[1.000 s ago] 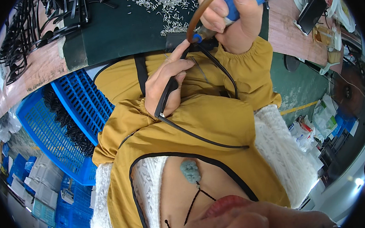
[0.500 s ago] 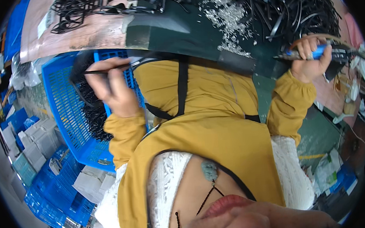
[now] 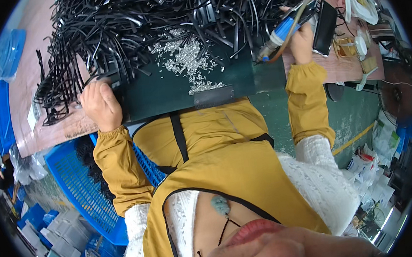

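My left hand (image 3: 101, 105) is at the near left of the table, its fingers curled at the edge of a large heap of thin black strips (image 3: 132, 24). What lies under those fingertips is hidden. At the right, my right hand (image 3: 301, 43) is wrapped round a blue hand tool (image 3: 285, 29) with a grey metal head and a brown hose. Its tip points left and toward me, beside the heap. Many small silvery metal pieces (image 3: 187, 60) lie scattered on the dark green mat (image 3: 151, 96) between my hands.
A blue plastic basket (image 3: 68, 171) with black strips in it stands below the table's left edge. A dark flat rectangular object (image 3: 324, 27) lies right of my right hand, with a small jar (image 3: 346, 47) beyond it. White and blue boxes (image 3: 63, 234) are stacked at the lower left.
My left hand has gone from above the basket up to the strips on the table; the dark strip in it earlier no longer shows. The right hand, still holding the tool, has moved farther out. The view has shifted.
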{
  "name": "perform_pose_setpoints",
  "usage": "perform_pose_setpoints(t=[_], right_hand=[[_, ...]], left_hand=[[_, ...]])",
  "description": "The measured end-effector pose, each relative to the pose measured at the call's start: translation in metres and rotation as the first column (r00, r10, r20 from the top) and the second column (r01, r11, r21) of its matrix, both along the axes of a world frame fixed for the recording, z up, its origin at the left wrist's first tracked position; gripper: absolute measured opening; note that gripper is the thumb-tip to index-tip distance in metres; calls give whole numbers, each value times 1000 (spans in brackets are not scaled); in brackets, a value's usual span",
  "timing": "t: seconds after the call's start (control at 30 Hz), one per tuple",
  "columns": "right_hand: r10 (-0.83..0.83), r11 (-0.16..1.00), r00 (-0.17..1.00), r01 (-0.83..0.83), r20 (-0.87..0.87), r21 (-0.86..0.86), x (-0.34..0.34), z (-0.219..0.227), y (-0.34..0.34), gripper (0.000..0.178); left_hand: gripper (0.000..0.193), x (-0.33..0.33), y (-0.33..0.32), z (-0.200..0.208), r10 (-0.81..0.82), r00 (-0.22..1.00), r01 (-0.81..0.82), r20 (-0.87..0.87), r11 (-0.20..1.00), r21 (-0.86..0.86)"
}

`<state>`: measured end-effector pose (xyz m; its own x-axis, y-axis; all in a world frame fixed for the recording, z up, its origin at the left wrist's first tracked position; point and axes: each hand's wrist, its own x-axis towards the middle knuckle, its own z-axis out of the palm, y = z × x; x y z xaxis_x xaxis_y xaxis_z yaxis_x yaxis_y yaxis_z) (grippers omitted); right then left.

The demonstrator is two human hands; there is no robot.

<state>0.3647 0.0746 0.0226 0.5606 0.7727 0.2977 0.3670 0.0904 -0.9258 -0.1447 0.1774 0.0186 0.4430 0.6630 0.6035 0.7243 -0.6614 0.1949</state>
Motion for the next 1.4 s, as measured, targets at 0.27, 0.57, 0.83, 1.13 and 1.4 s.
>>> perform_pose_setpoints(t=[0.27,0.57,0.83,1.13,1.4], right_hand=[[303,942,893,-230,333,-243,7,-1,55,20],[104,995,935,-99,340,-31,64,10,-2,30],[-52,911,965,150,-256,383,51,17,-93,49],[542,758,774,-283,-328,587,-29,33,-147,40],[527,785,845,-523,-86,-332,-155,11,-88,25]], left_hand=[[15,37,20,52,236,972,-228,-11,925,-305],[30,198,125,96,37,988,-59,150,987,148],[19,246,162,133,-218,862,281,-458,957,73],[15,177,102,158,-236,972,236,-13,971,-28],[51,181,-115,28,52,255,842,966,478,-248]])
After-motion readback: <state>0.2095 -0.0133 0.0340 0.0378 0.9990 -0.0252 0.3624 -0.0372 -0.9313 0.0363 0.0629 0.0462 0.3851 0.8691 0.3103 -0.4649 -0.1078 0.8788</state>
